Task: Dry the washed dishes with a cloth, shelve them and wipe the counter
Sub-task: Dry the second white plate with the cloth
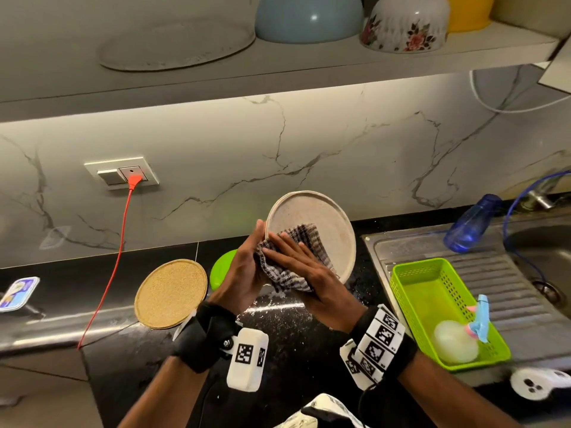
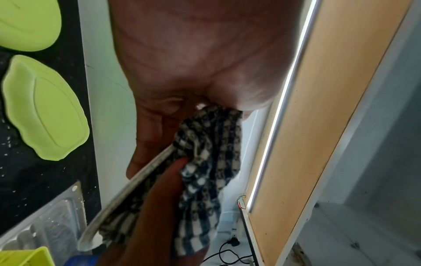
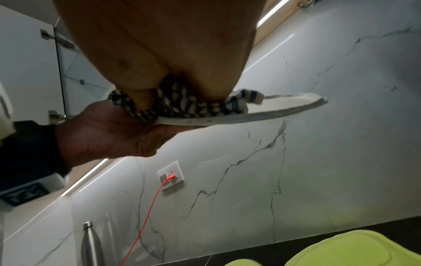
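Mid-frame, plate point(image 1: 312, 230) is gripped at its edge by left hand point(image 1: 244, 267); cloth point(image 1: 293, 257) is pressed flat by right hand point(image 1: 304, 270), fingers straight; rim should be wiped too.

An orange cable point(image 1: 116, 251) is hanging from the wall socket point(image 1: 122, 175). A blue bottle point(image 1: 472, 223) is lying beside the sink point(image 1: 543, 242); a green basket point(image 1: 411, 273) is sitting on the draining board point(image 1: 506, 273). A steel flask point(image 3: 91, 244) is standing by the wall.
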